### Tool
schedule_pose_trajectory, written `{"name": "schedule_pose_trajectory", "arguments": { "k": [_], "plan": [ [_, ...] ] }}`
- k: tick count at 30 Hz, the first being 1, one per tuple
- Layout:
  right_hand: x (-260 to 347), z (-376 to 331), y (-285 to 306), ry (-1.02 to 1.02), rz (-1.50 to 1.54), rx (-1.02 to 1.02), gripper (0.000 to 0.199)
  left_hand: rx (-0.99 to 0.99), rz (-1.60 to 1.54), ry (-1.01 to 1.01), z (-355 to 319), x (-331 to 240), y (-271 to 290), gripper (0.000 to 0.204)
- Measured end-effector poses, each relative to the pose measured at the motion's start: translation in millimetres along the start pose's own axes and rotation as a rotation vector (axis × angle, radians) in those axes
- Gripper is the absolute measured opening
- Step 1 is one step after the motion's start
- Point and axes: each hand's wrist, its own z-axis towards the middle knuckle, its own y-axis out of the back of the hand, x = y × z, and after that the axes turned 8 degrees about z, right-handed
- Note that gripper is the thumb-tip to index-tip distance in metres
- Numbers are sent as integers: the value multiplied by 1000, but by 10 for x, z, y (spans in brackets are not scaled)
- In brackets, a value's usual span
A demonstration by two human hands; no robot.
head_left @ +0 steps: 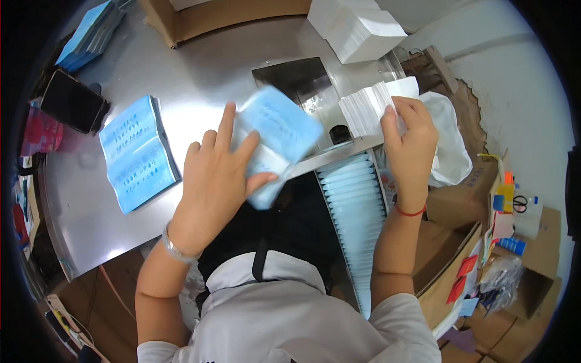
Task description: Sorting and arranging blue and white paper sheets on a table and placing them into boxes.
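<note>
The left hand (212, 181) grips a blurred stack of pale blue plastic packets (275, 142) at centre above the steel surface (200, 78), fingers spread to steady it. At two o'clock, the right hand (411, 145) pinches white paper leaflets (369, 109), fanning them apart.

Left hand (215, 181) raised toward 12 o'clock, back facing up, fingers spread and extended, thumb hooked toward 3 o'clock, gripping. Right hand (410, 142) at 2 o'clock, fingers curled in a pinch. Both forearms rise from 6 o'clock.
</note>
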Motion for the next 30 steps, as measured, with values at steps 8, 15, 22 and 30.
{"name": "schedule_pose_trajectory", "arguments": {
  "k": [8,15,22,30],
  "plan": [
    [387,-324,-237,391,72,-137,31,-37,-305,30,-135,-22,-124,48],
    [523,-516,-926,345,-31,265,15,-20,-647,-13,151,-52,-142,66],
    [150,-122,-1384,207,-91,275,8,-77,-983,-49,-45,-337,-292,47],
    [-423,-1388,-948,358,106,143,17,-292,-671,93,-163,-272,-403,23]
  ]
}}
